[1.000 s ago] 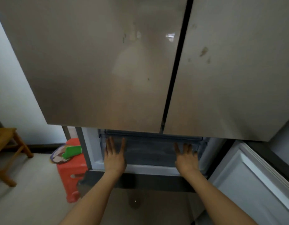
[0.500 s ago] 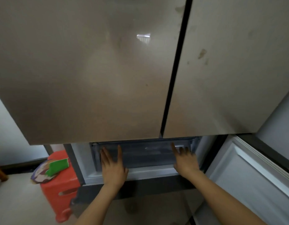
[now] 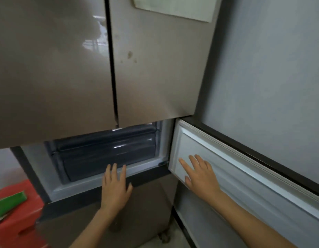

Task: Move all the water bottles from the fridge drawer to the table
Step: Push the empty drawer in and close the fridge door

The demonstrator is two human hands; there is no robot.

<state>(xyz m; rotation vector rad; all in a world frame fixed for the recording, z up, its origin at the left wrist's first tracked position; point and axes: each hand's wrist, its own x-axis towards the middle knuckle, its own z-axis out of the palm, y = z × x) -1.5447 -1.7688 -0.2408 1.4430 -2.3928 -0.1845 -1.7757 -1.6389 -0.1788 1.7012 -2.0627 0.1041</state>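
My right grip (image 3: 199, 174) lies flat, wide, on the lower door (image 3: 244, 178) at 3 o'clock, seemingly steadying it; left grip (image 3: 115, 185) wide, empty, at 6 o'clock of the fridge drawer (image 3: 108, 154); water bottles unseen.

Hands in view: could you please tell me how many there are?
2. The left hand is open before the fridge drawer; the right hand lies flat on the open lower door. None hidden.
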